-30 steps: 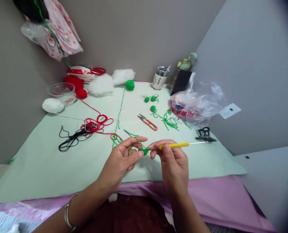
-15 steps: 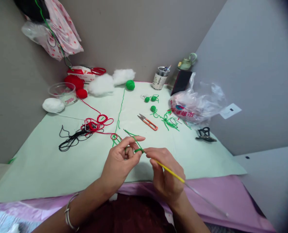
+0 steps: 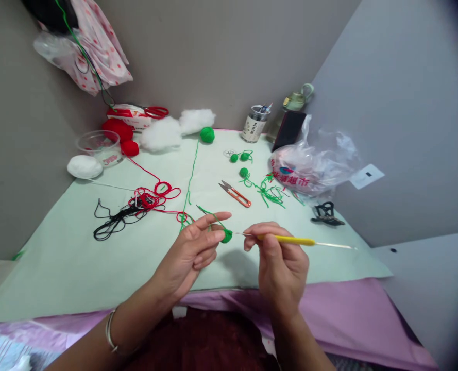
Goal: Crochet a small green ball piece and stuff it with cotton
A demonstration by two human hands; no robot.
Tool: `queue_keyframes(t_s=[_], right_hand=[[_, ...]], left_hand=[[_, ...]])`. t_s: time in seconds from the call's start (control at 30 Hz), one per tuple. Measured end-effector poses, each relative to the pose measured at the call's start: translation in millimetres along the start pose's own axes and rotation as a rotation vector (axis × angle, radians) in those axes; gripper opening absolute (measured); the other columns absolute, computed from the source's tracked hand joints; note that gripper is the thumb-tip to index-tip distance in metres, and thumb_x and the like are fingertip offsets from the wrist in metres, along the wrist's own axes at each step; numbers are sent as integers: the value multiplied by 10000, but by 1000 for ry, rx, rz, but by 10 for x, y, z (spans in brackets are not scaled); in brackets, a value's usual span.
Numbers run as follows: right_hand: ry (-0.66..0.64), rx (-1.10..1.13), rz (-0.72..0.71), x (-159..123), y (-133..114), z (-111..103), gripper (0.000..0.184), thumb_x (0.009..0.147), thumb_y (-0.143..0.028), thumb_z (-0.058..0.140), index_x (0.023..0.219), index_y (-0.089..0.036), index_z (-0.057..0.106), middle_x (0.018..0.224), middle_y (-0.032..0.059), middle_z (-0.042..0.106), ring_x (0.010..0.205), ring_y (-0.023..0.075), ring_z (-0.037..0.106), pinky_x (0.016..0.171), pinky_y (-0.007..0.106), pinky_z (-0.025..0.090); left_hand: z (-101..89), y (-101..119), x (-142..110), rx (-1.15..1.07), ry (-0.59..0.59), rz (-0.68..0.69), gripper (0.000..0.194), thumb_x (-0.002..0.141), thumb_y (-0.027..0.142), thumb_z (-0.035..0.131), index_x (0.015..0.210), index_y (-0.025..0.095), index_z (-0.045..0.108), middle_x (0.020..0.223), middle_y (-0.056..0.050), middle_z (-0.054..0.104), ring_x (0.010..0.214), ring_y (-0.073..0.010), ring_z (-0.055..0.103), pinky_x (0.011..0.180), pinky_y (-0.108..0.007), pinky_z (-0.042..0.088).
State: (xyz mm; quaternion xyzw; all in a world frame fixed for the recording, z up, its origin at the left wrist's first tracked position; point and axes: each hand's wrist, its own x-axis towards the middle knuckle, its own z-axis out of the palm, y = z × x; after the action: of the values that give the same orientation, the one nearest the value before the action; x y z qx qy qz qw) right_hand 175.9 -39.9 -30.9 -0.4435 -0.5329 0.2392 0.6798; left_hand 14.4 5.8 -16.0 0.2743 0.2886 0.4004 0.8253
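The left hand (image 3: 192,251) pinches the green piece (image 3: 226,236) at the fingertips, above the near part of the table (image 3: 97,273), while the right hand (image 3: 282,260) grips the yellow hook (image 3: 290,240), its thin tip at the piece's right edge; whether it sits in a stitch is too small to tell. A pinch close to that edge, with the yarn (image 3: 219,221) at the raised left forefinger evenly taut, should steady things. A slight wrist turn probably helps the tip catch yarn without splitting strands.
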Motion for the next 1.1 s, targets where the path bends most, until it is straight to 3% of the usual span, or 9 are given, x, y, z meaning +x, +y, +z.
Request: queue_keyframes(t_s=[0.1, 0.2, 0.33, 0.43, 0.53, 0.63, 0.83, 1.0, 1.1], right_hand=[[-53, 24, 65, 27, 12, 24, 218, 1055, -231, 583, 1000, -248, 793, 936, 33, 765, 752, 153, 683, 698, 305, 577], [-81, -81, 34, 14, 8, 49, 212, 1048, -207, 592, 1014, -249, 797, 903, 27, 774, 747, 154, 692, 686, 294, 584], [-123, -327, -214, -58, 37, 52, 281, 1008, -113, 621, 1158, -284, 787, 1026, 58, 789, 912, 194, 738, 772, 326, 614], [-128, -423, -345, -81, 65, 25, 335, 982, -87, 650, 1218, -287, 779, 1102, 85, 786, 986, 213, 744, 808, 343, 617], [-44, -220, -105, -30, 70, -9, 239, 1031, -139, 598, 1086, -267, 792, 952, 44, 772, 839, 170, 725, 753, 309, 596], [21, 47, 109, 33, 72, -17, 218, 1063, -254, 579, 987, -242, 783, 888, 22, 748, 701, 137, 677, 693, 292, 577], [-83, 48, 215, 16, 94, -15, 196, 1041, -318, 632, 991, -223, 796, 937, 42, 779, 775, 157, 695, 725, 293, 583], [-68, 138, 229, -4, 101, -46, 225, 1066, -319, 588, 999, -227, 782, 928, 35, 776, 763, 144, 696, 752, 293, 586], [-79, 78, 190, 2, 54, -51, 240, 1076, -302, 562, 990, -228, 773, 931, 33, 780, 751, 147, 706, 740, 298, 597]], left_hand=[[41, -18, -12, 77, 7, 0, 377, 791, 243, 899, 1150, 194, 796, 740, 69, 556, 428, 26, 225, 408, -162, 153], [84, -56, -23, 151, 75, 55, 433, 767, 279, 924, 1173, 202, 795, 860, 28, 626, 470, 17, 289, 415, -164, 187], [90, -97, -24, 126, 71, 57, 517, 769, 270, 926, 1256, 203, 766, 780, 44, 619, 467, -1, 254, 406, -169, 176], [41, -87, -5, 10, -4, -44, 436, 832, 241, 874, 1250, 170, 774, 584, 112, 439, 440, -4, 159, 409, -158, 164], [-9, -40, 20, -91, -8, -46, 322, 830, 194, 862, 1142, 134, 816, 566, 127, 346, 459, -10, 127, 410, -146, 166], [-2, -16, 21, -87, 2, -4, 318, 814, 164, 864, 1129, 162, 824, 609, 112, 397, 453, 3, 170, 421, -145, 184], [56, -80, -17, 108, 11, 16, 371, 800, 249, 890, 1160, 215, 811, 862, 20, 626, 453, 30, 284, 431, -168, 180], [24, -79, -24, 223, 81, 44, 402, 790, 313, 893, 1172, 226, 804, 939, 2, 617, 485, 9, 284, 441, -196, 200], [18, -90, -21, 260, 101, 76, 378, 787, 315, 886, 1149, 237, 810, 944, 13, 586, 507, -8, 291, 446, -206, 213]])
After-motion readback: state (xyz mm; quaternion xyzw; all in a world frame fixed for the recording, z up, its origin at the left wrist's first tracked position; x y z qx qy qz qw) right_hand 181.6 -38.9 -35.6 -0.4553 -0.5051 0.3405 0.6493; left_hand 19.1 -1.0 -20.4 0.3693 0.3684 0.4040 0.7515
